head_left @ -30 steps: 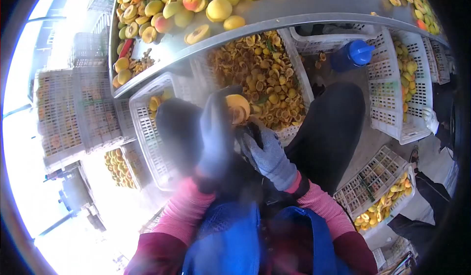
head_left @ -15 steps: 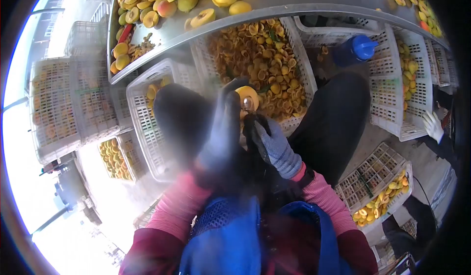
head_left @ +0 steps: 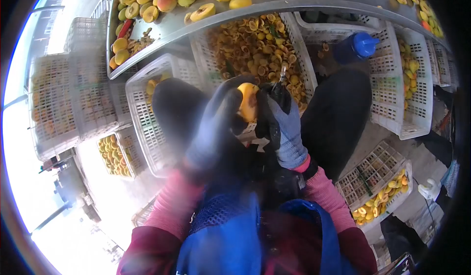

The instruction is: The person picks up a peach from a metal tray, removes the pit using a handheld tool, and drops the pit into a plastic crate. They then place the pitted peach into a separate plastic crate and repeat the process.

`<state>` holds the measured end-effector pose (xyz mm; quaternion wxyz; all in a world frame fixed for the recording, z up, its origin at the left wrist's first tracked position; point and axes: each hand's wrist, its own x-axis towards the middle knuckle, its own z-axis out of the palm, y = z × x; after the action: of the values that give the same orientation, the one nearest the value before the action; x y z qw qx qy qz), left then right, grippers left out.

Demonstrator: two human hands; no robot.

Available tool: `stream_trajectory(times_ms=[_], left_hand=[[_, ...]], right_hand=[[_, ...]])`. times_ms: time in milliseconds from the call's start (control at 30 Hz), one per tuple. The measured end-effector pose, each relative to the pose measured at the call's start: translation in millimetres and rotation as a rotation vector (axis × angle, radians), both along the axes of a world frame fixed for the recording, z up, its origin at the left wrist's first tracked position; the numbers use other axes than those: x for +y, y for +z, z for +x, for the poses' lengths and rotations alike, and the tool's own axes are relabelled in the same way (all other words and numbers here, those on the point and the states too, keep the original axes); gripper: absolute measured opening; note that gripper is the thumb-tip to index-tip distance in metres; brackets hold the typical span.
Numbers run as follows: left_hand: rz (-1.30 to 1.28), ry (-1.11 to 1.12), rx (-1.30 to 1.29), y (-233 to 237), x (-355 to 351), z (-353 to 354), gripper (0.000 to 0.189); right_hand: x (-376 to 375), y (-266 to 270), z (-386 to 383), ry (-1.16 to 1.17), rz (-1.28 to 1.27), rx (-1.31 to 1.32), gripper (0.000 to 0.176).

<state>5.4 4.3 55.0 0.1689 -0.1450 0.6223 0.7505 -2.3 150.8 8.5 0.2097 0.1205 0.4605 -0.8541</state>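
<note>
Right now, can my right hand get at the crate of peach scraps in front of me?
Probably yes. The right hand, gripping a small tool, sits right by the open-topped crate of scraps, with nothing between them; only the table edge overhangs its far side.

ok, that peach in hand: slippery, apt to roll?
Likely rolls: the peach looks rounded, cupped by the left hand. Probably soft: similar fruit lies cut in the crate. Maybe slick: the right hand, holding a tool, steadies it too.

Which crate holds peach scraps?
The middle crate, behind the peach in the left hand and tool in the right hand; the left crate and right crate hold yellow fruit.
</note>
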Motion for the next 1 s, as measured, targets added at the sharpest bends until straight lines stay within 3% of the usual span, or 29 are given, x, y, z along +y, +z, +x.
stream_trajectory(times_ms=[33, 133, 233, 267, 333, 433, 467, 533, 600, 667, 733, 800, 900, 1000], left_hand=[[-0.066, 0.039, 0.056, 0.0, 7.4, 3.5, 0.05], [-0.209, 0.161, 0.173, -0.6, 20.4, 10.6, 0.045], [-0.781, 0.018, 0.505, -21.2, 4.0, 9.8, 0.03], [-0.895, -0.067, 0.587, -20.9, -1.3, 10.6, 0.029], [-1.161, -0.091, 0.84, -24.9, -2.0, 11.5, 0.032], [-1.325, -0.197, 0.948, -17.3, -0.5, 6.3, 0.052], [-0.984, -0.076, 0.768, -36.0, -1.6, 14.0, 0.039], [-0.509, 0.255, 0.355, -50.0, 6.1, 27.1, 0.033], [-0.789, 0.057, 0.37, -44.1, -4.9, 18.4, 0.035], [-0.44, 0.177, 0.197, -32.1, -5.7, 14.4, 0.035], [-0.117, 0.296, 0.088, -27.2, -5.2, 9.2, 0.035], [-0.114, 0.219, 0.129, -24.4, -7.0, 10.4, 0.038], [-0.587, 0.122, 0.522, -51.0, -1.9, 16.0, 0.03], [-0.736, 0.199, 0.536, -50.8, 9.0, 16.1, 0.028]], right_hand=[[-0.1, -0.3, 0.8, -0.033, -0.052, -0.069, 0.032], [-5.0, -12.3, 3.9, 0.012, 0.294, 0.164, 0.035], [-8.9, -9.8, 9.6, 0.077, 0.53, 0.346, 0.036], [-9.3, -12.5, 12.7, 0.096, 0.496, 0.277, 0.034], [-8.9, 0.4, 10.1, 0.077, 0.607, 0.504, 0.03], [-8.0, 9.9, 13.2, 0.041, 0.753, 0.795, 0.026], [-7.1, 13.2, 16.3, 0.03, 0.799, 0.885, 0.026], [-9.7, 23.7, 24.2, 0.172, 0.766, 0.765, 0.023], [-9.3, 19.1, 22.7, 0.157, 0.606, 0.567, 0.025], [-11.2, 10.9, 29.7, 0.119, 0.398, 0.298, 0.029], [-12.6, 2.6, 36.3, 0.216, 0.769, 0.499, 0.036], [-7.5, 10.4, 35.3, 0.291, 0.863, 0.633, 0.033], [-10.1, -1.5, 41.1, 0.301, 0.818, 0.57, 0.037], [-13.2, 8.3, 41.9, 0.161, 0.857, 0.636, 0.037]])
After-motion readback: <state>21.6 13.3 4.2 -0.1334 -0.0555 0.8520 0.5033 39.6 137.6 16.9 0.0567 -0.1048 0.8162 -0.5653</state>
